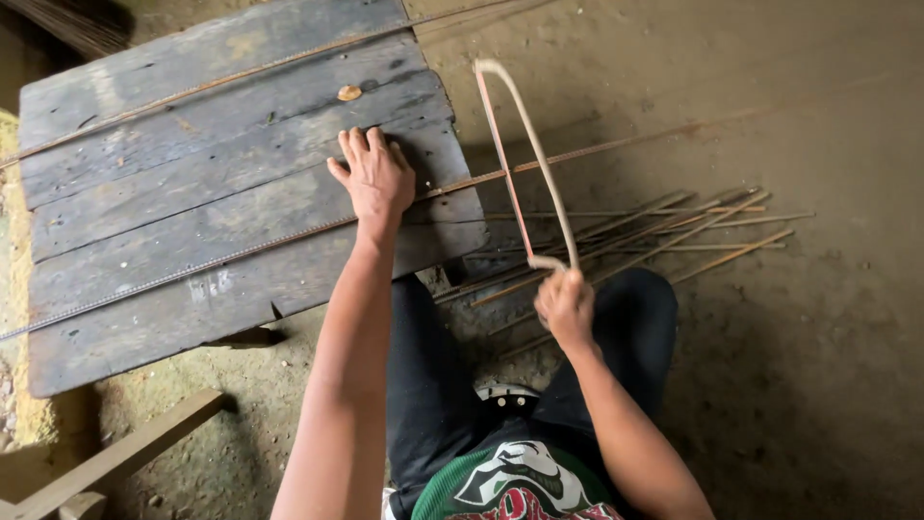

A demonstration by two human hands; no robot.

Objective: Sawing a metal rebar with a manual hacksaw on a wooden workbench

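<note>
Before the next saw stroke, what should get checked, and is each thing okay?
1. Left hand pressing the long ribbed steel rod onto the grey plank table: ok.
2. Right hand gripping the pale bow-shaped hacksaw: ok.
3. Blade meeting the rod past the table edge: ok.
4. Fingers clear of the blade: ok.
5. Rod's far end supported: cannot tell.

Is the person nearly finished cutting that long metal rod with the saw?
Looks like mid-cut. Done: a pile of cut rods lies on the dirt floor beside the plank table. In hand: the left hand presses the long rod onto the planks, and the right hand grips the hacksaw, its blade across the rod just past the table edge. Left: the rod looks unsevered, and a second rod waits further back.
</note>
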